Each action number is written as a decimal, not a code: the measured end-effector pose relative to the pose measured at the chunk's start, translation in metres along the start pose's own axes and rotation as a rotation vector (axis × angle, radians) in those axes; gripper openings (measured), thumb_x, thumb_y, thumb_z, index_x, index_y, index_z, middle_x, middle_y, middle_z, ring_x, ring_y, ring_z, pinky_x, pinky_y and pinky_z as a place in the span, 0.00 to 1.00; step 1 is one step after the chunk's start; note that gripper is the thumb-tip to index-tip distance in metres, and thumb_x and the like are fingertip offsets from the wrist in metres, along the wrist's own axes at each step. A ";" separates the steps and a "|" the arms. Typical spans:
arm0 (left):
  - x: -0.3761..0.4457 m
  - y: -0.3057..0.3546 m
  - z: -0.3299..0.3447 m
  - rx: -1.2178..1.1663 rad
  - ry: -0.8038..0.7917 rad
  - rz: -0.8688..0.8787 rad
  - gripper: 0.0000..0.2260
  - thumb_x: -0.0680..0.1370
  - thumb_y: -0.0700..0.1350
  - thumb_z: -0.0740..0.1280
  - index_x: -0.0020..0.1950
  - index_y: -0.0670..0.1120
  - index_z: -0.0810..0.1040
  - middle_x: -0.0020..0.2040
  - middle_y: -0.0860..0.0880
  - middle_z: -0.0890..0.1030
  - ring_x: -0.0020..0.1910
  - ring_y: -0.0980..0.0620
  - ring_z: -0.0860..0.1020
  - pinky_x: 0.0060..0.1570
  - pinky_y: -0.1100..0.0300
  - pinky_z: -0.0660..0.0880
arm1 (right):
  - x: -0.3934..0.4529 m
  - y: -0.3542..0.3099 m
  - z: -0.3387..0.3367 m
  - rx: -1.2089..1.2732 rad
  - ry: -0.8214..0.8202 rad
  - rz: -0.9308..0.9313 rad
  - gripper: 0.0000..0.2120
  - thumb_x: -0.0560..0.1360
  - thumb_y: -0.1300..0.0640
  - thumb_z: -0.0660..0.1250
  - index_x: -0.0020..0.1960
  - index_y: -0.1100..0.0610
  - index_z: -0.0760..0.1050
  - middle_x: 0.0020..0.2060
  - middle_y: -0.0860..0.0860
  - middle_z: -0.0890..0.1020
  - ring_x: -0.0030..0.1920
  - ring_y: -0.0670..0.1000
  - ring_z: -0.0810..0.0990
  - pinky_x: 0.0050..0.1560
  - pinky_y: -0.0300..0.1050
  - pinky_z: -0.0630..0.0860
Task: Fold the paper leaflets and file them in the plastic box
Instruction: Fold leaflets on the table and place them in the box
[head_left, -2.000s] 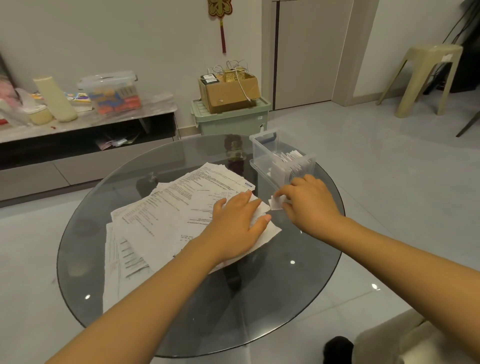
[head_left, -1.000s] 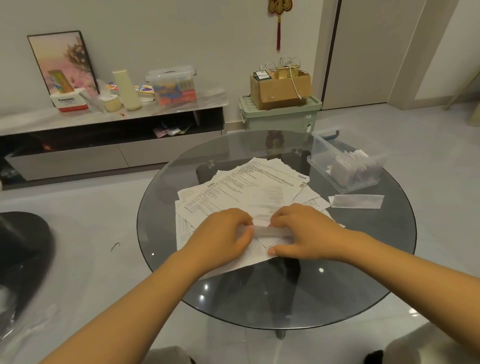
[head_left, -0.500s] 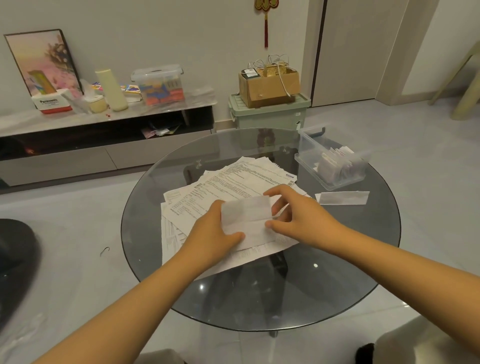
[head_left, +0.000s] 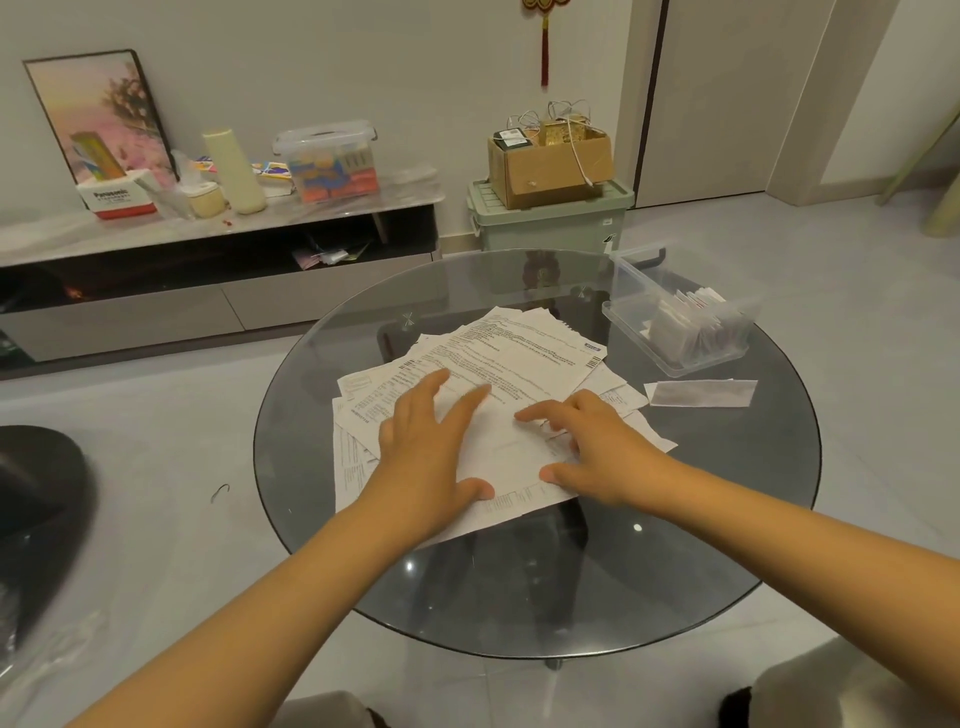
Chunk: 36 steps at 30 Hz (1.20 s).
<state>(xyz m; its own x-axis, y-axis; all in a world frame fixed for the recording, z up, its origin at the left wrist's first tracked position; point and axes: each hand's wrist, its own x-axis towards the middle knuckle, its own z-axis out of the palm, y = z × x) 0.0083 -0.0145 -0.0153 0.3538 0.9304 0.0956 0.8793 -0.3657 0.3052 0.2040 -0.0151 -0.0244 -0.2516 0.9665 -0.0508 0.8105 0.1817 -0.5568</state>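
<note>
A loose pile of printed paper leaflets (head_left: 519, 353) lies spread on the round glass table (head_left: 675, 519). My left hand (head_left: 431, 447) and my right hand (head_left: 597, 452) lie on the pile's near part with fingers spread, pressing a white leaflet (head_left: 511, 452) flat between them. A folded strip of paper (head_left: 701, 392) lies alone on the glass to the right. Behind it stands the clear plastic box (head_left: 675, 322), open, with several folded leaflets standing inside.
Beyond the table stand a green storage bin (head_left: 545, 228) with a cardboard box (head_left: 550, 161) on top and a low TV console (head_left: 218, 249) holding a lidded tub, a framed picture and small items. A dark seat (head_left: 36, 499) is at the left.
Half a second ago both hands held a partly folded leaflet raised above the pile. It now lies flat on the pile and both hands press on it with spread fingers.
</note>
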 end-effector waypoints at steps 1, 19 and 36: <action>0.000 -0.002 -0.001 0.066 -0.009 0.071 0.33 0.72 0.56 0.70 0.74 0.59 0.59 0.75 0.52 0.51 0.74 0.52 0.48 0.70 0.54 0.46 | 0.000 0.000 0.000 -0.046 -0.001 -0.024 0.23 0.74 0.55 0.68 0.66 0.42 0.69 0.56 0.48 0.66 0.57 0.49 0.65 0.61 0.41 0.64; -0.003 0.000 -0.006 -0.089 -0.059 0.079 0.15 0.78 0.59 0.59 0.54 0.53 0.79 0.51 0.57 0.79 0.49 0.55 0.76 0.53 0.58 0.72 | 0.006 -0.005 -0.001 -0.106 0.051 -0.171 0.03 0.75 0.47 0.63 0.45 0.42 0.76 0.51 0.45 0.77 0.58 0.49 0.66 0.58 0.43 0.60; 0.008 -0.010 0.006 -0.061 -0.097 0.017 0.18 0.76 0.51 0.67 0.66 0.53 0.72 0.65 0.55 0.71 0.65 0.54 0.65 0.66 0.58 0.62 | 0.007 -0.006 0.003 -0.152 0.020 -0.082 0.17 0.74 0.50 0.67 0.62 0.49 0.74 0.56 0.48 0.73 0.56 0.47 0.68 0.54 0.37 0.64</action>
<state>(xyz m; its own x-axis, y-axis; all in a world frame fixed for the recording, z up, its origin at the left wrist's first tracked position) 0.0044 -0.0037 -0.0236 0.4001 0.9164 0.0098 0.8528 -0.3762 0.3621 0.1956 -0.0098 -0.0239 -0.3108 0.9505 0.0071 0.8586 0.2840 -0.4269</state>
